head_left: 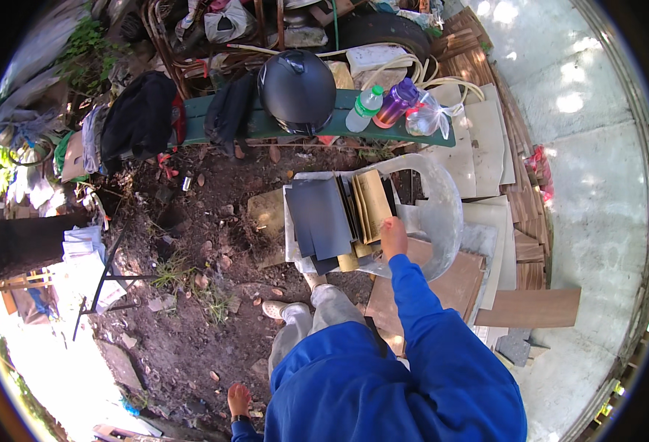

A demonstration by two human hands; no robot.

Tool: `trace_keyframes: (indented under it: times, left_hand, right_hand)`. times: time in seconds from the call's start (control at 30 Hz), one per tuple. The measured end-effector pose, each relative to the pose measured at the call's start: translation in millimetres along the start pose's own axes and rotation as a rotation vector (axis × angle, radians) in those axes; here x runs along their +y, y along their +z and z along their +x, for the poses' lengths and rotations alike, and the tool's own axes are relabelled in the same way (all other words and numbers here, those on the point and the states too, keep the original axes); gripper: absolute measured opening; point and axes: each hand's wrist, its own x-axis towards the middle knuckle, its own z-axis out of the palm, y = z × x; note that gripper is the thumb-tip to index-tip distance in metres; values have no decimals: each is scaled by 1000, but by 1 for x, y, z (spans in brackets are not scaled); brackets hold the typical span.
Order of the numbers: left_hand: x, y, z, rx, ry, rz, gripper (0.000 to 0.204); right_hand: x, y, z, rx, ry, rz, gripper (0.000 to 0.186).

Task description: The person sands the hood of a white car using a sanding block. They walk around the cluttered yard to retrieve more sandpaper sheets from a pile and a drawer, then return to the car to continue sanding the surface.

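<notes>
A white plastic chair (450, 221) stands in front of me with sheets on its seat. Dark grey sheets (317, 215) lie on the left part of the seat, overlapping. Beside them a bundle of brown sheets (373, 200) is tilted and fanned, with dark edges between. My right hand (393, 237) is closed at the lower right corner of the brown sheets, its fingertips partly hidden. A short tan rolled piece (348, 261) sits below the bundle. My left hand (239, 400) hangs low by my side, fingers loosely apart, with nothing visible in it.
A green bench (229, 118) across the back holds a black helmet (296, 90), a green-capped bottle (365, 108), a purple bottle (397, 103) and a clear plastic bag (429, 118). Boards (431, 287) lie right of the chair. Dark soil with leaves and stones spreads left.
</notes>
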Motion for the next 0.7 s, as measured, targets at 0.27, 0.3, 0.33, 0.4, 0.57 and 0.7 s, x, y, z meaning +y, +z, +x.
trace_keyframes:
  times: [0.27, 0.3, 0.33, 0.4, 0.57, 0.7]
  left_hand:
    - [3, -6, -15, -119, -33, 136, 30]
    - [1, -10, -15, -109, -28, 152, 31]
    - [-1, -11, -17, -100, -23, 165, 33]
    - [-3, -12, -21, -97, -28, 179, 33]
    - [-3, -3, -22, -83, -17, 191, 33]
    - [1, 14, -12, -123, 49, 279, 29]
  right_hand:
    - [-14, 38, -31, -8, 61, 75, 31]
    - [-19, 38, -35, 4, 26, 50, 32]
    - [-28, 35, -38, 33, -56, -7, 34]
    - [-34, 29, -34, 49, -233, -122, 34]
    - [-42, 37, -21, -47, -328, -127, 28]
    - [-63, 48, -36, -197, -272, -357, 29]
